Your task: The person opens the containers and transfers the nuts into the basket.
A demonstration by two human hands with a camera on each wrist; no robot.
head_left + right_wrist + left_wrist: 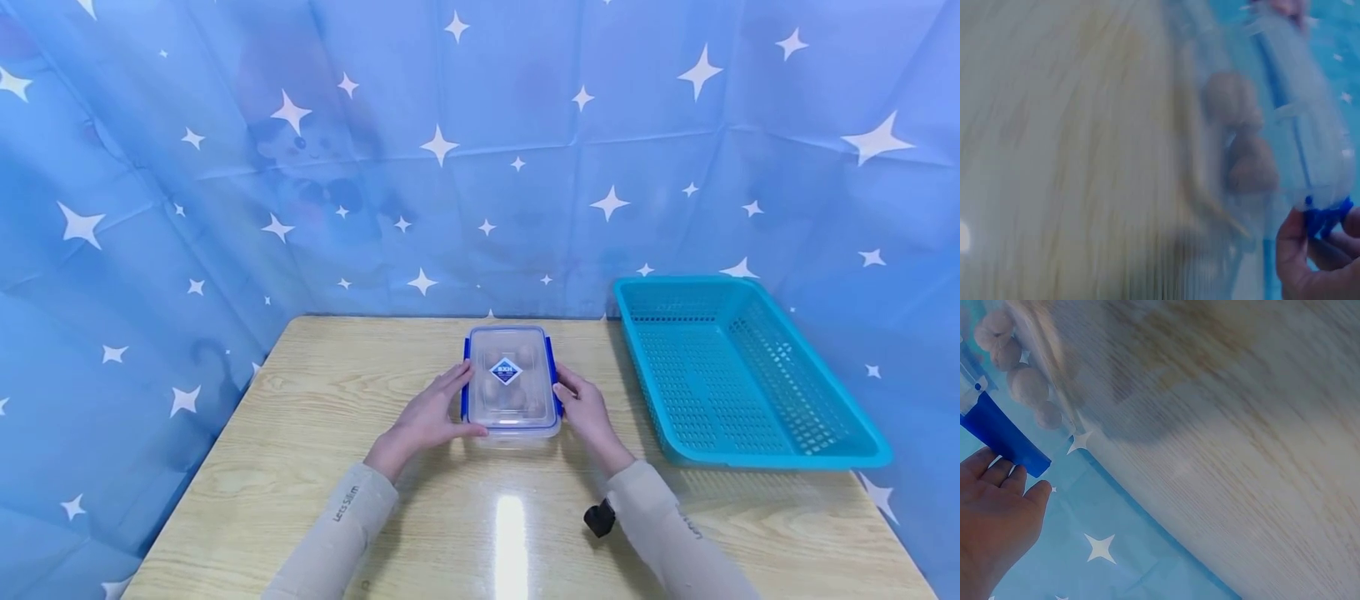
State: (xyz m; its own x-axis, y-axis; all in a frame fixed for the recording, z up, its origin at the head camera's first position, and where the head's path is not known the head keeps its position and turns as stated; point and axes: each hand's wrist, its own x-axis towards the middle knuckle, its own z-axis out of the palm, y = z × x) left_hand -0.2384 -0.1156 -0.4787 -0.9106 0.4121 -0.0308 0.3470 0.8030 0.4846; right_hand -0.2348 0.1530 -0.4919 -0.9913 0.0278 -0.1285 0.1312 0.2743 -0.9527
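Note:
A clear plastic food container (507,414) with a blue-rimmed lid (517,339) and blue side latches stands on the table. Several round, pale brownish things (1027,386) show through its wall. On its left side, my left hand (429,414) lies with spread fingers along the edge, thumb at the front corner. The left wrist view has its fingertips against the blue latch (1007,434). My right hand (587,412) pinches the opposite blue latch (1322,219) between thumb and fingers. Both hands touch the container at the same time.
A turquoise perforated basket (750,459) stands at the table's right side. The wooden table (300,442) meets a blue star-patterned curtain (510,200) at the back and left. A small black device (599,518) sits at my right wrist.

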